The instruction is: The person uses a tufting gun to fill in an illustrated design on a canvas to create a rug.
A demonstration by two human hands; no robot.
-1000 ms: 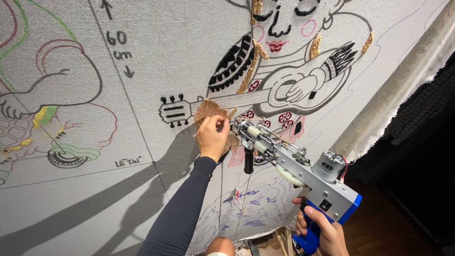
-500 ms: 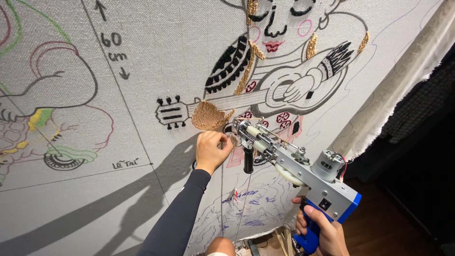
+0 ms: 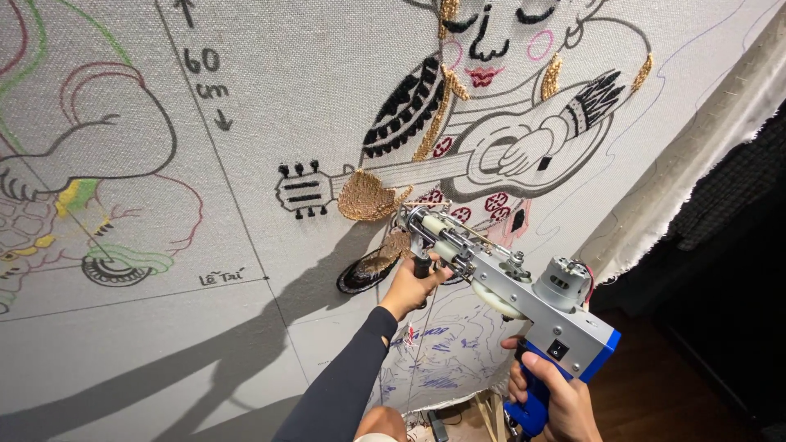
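with our right hand (image 3: 557,397) closed around the blue grip and our left hand (image 3: 413,282) wrapped on the front handle of the grey metal tufting gun (image 3: 508,282), we should keep its nose – just above the left hand – square and firm against the stretched white cloth (image 3: 327,106) beside the gold tufted patch (image 3: 366,196).

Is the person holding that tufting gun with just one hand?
No: the right hand grips the tufting gun's blue handle, the left hand its front grip.

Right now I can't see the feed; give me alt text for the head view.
A person presses a silver-and-blue tufting gun against a stretched white cloth drawn with a guitar-playing figure, right hand on the blue grip, left hand around the front handle. A brown tufted patch sits just above the gun's tip.
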